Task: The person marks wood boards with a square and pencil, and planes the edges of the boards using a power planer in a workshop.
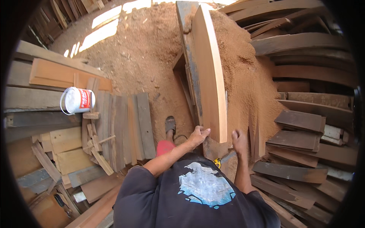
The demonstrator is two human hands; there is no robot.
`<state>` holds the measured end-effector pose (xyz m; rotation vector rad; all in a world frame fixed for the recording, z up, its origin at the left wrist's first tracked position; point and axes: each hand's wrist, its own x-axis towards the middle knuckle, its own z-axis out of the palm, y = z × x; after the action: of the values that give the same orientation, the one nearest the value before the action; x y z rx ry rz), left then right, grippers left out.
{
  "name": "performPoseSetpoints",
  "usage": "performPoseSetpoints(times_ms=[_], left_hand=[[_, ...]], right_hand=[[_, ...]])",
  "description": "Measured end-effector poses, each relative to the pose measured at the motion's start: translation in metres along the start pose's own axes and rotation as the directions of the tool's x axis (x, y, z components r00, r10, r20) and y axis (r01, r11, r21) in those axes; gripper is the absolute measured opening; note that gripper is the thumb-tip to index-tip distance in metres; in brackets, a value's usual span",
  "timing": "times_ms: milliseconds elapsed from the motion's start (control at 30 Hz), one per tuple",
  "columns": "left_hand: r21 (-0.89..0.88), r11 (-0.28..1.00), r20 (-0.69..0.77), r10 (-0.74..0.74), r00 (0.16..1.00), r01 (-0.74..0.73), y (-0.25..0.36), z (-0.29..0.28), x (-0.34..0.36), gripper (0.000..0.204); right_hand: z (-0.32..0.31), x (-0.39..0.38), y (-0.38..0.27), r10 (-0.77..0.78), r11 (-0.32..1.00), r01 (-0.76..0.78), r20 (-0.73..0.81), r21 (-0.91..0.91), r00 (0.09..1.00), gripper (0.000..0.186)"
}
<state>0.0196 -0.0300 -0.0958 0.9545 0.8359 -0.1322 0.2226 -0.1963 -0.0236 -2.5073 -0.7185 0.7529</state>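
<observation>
A long, thick wooden board (208, 76) runs away from me along a narrow, worn bench (189, 49), its pale narrow edge showing on the right. My left hand (198, 137) is closed at the board's near left corner, the thumb against its face; the fingers underneath are partly hidden. Just right of the board's near end, my right hand (239, 142) is curled into a loose fist, apart from the wood. Nothing shows in it. A yellow and black tool (217, 163), maybe a tape measure, sits close to my shirt, partly covered.
Sawdust (237, 60) is heaped along the bench's right side. Stacked planks (304, 72) crowd the right. At left, a white bucket (76, 100) with a red label stands on more boards (142, 125). A sandalled foot (170, 124) is on the dusty ground.
</observation>
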Motion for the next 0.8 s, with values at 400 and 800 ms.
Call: performPoseSetpoints(times_ms=[400, 800], left_hand=[[-0.902, 0.115, 0.431, 0.209, 0.878, 0.416, -0.044, 0.051, 0.024, 0.064], [-0.894, 0.102, 0.443, 0.333, 0.832, 0.435, -0.057, 0.038, 0.032, 0.069]], right_hand=[[0.031, 0.069, -0.173, -0.125, 0.984, 0.109, -0.116, -0.139, 0.985, 0.041], [0.038, 0.071, -0.191, -0.151, 0.979, 0.134, -0.1, -0.154, 0.983, 0.038]])
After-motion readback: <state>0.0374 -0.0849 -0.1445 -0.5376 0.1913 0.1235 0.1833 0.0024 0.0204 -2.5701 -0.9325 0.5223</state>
